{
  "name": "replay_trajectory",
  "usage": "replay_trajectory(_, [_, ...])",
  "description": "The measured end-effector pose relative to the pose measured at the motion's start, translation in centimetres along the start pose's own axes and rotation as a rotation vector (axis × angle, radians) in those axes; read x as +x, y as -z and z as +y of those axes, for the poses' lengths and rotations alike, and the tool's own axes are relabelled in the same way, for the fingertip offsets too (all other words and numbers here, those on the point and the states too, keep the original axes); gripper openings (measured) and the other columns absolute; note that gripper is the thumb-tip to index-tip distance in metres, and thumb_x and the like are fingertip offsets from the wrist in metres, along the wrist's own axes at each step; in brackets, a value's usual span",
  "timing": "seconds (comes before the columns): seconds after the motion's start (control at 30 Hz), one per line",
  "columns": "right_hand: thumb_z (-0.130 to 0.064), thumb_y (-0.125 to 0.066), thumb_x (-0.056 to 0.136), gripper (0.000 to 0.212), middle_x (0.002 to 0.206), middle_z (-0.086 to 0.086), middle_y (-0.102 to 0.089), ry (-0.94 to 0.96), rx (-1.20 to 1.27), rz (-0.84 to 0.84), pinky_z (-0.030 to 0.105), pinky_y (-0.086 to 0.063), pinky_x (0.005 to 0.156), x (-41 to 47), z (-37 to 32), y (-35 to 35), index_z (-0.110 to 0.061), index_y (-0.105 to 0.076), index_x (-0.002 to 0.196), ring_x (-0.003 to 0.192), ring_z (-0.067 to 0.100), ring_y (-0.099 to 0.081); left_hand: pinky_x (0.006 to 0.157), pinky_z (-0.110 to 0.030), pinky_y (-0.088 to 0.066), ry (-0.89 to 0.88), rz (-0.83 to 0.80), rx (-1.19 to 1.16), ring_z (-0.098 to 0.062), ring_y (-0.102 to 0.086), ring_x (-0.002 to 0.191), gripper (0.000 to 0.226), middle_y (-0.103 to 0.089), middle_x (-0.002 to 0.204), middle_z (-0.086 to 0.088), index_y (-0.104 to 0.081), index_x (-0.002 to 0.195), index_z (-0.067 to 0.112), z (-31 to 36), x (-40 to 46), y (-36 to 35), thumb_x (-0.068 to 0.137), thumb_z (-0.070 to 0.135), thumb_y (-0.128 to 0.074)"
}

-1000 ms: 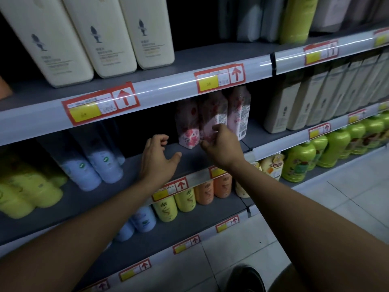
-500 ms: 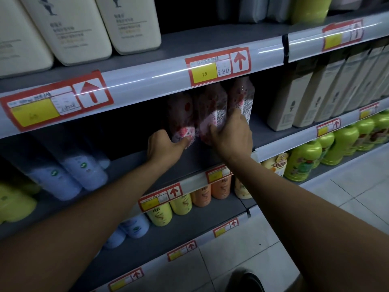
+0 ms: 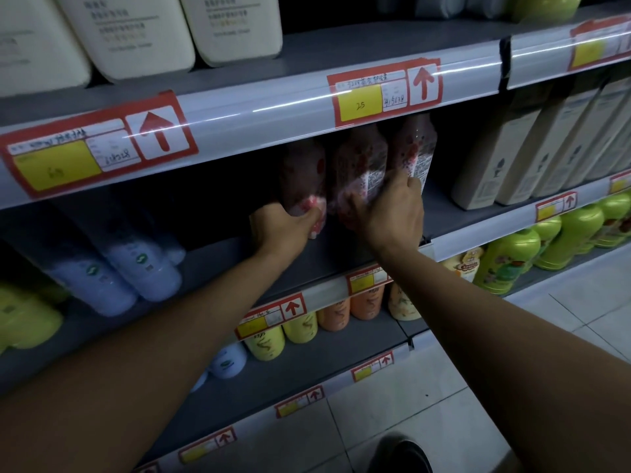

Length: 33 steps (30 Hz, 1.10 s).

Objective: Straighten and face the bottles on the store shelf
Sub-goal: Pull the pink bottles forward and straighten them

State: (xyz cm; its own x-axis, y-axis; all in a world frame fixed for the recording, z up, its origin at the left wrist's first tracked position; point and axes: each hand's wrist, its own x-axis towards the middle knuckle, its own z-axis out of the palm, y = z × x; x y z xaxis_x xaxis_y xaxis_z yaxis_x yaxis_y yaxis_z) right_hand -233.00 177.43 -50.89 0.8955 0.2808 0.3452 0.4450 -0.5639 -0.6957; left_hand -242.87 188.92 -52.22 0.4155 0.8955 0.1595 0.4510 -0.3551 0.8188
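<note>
Three pink floral bottles stand side by side on the middle shelf (image 3: 454, 216), under the price strip. My left hand (image 3: 281, 227) grips the base of the left pink bottle (image 3: 304, 175). My right hand (image 3: 391, 213) wraps around the lower part of the middle pink bottle (image 3: 358, 165), with its fingertips touching the right pink bottle (image 3: 415, 148). The tops of all three bottles are hidden behind the shelf edge above.
Pale blue bottles (image 3: 136, 264) lie to the left on the same shelf, beige bottles (image 3: 495, 158) stand to the right. Cream bottles (image 3: 136, 32) fill the shelf above. Yellow, orange and green bottles (image 3: 505, 264) sit on lower shelves. Tiled floor (image 3: 444, 397) lies below.
Both hands reached deeper into the shelf. The left hand went from hovering open to gripping the left pink bottle, and the right hand closed around the middle one. The view moved closer.
</note>
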Motion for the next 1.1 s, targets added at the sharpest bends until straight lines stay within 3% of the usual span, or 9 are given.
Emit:
replay_trajectory(0.13, [-0.055,-0.072,0.082,0.058,0.116,0.009,-0.057,0.016,-0.006,-0.024,0.038,-0.043,0.081,-0.1,0.1,0.5,-0.013,-0.054,0.118,0.107,0.032,-0.057,0.049,-0.021,-0.048,-0.019,0.051,-0.021,-0.017,-0.069,0.067,0.046,-0.071,0.077,-0.004,-0.072,0.077,0.008,-0.7,-0.9,0.8,0.063,0.051,-0.084])
replay_trajectory(0.23, [-0.052,-0.077,0.080,0.054,0.099,0.003,-0.061,0.029,0.028,-0.072,0.036,-0.045,0.074,-0.3,0.2,0.9,-0.016,-0.054,0.113,0.098,0.031,-0.061,0.056,-0.027,-0.054,-0.035,0.092,-0.008,-0.019,-0.069,0.077,0.061,-0.070,0.088,-0.004,-0.069,0.087,0.012,-1.2,-1.8,1.5,0.053,0.062,-0.077])
replay_trajectory(0.33, [-0.053,-0.080,0.076,0.061,0.103,0.003,-0.069,0.056,0.075,-0.148,0.042,-0.055,0.082,-0.3,0.4,1.2,-0.016,-0.057,0.117,0.098,0.027,-0.066,0.072,-0.039,-0.060,-0.063,0.116,0.007,-0.022,-0.067,0.089,0.068,-0.068,0.096,-0.002,-0.067,0.094,0.018,-1.7,-2.7,2.5,0.049,0.068,-0.072])
replay_trajectory(0.43, [-0.058,-0.080,0.074,0.063,0.102,0.000,-0.071,0.118,0.069,-0.199,0.043,-0.058,0.084,-0.7,0.5,1.5,-0.016,-0.061,0.118,0.094,0.020,-0.068,0.078,-0.038,-0.057,-0.074,0.112,0.010,-0.021,-0.062,0.094,0.061,-0.061,0.102,-0.001,-0.064,0.100,0.018,-1.9,-3.8,3.7,0.057,0.058,-0.079])
replay_trajectory(0.63, [-0.055,-0.080,0.076,0.059,0.106,-0.004,-0.073,0.192,0.109,-0.261,0.034,-0.057,0.086,-2.6,0.2,1.6,-0.018,-0.061,0.118,0.097,0.013,-0.069,0.069,-0.025,-0.036,-0.086,0.136,0.025,-0.010,-0.045,0.082,0.048,-0.045,0.096,0.004,-0.049,0.092,0.025,-2.3,-5.7,6.0,0.065,0.045,-0.084])
replay_trajectory(0.77, [-0.045,-0.082,0.079,0.057,0.111,-0.002,-0.073,0.222,0.162,-0.294,0.026,-0.053,0.082,-4.3,-0.6,1.6,-0.014,-0.059,0.121,0.099,0.011,-0.068,0.070,-0.026,-0.037,-0.074,0.143,0.034,-0.012,-0.044,0.081,0.048,-0.045,0.096,0.004,-0.052,0.096,0.025,-2.8,-6.5,7.2,0.065,0.047,-0.083])
replay_trajectory(0.97, [-0.043,-0.083,0.078,0.057,0.111,-0.003,-0.071,0.268,0.196,-0.338,0.027,-0.053,0.084,-5.6,-1.5,1.5,-0.014,-0.059,0.122,0.098,0.010,-0.065,0.072,-0.026,-0.036,-0.066,0.181,0.051,-0.011,-0.042,0.083,0.053,-0.045,0.097,0.004,-0.056,0.104,0.023,-4.0,-7.1,8.9,0.065,0.048,-0.082])
replay_trajectory(1.1, [-0.044,-0.083,0.078,0.057,0.111,-0.005,-0.071,0.305,0.207,-0.358,0.027,-0.052,0.085,-6.1,-1.7,1.4,-0.015,-0.060,0.121,0.100,0.010,-0.066,0.074,-0.029,-0.044,-0.058,0.216,0.053,-0.012,-0.045,0.085,0.055,-0.045,0.098,0.003,-0.054,0.104,0.025,-4.9,-7.4,9.9,0.064,0.051,-0.081])
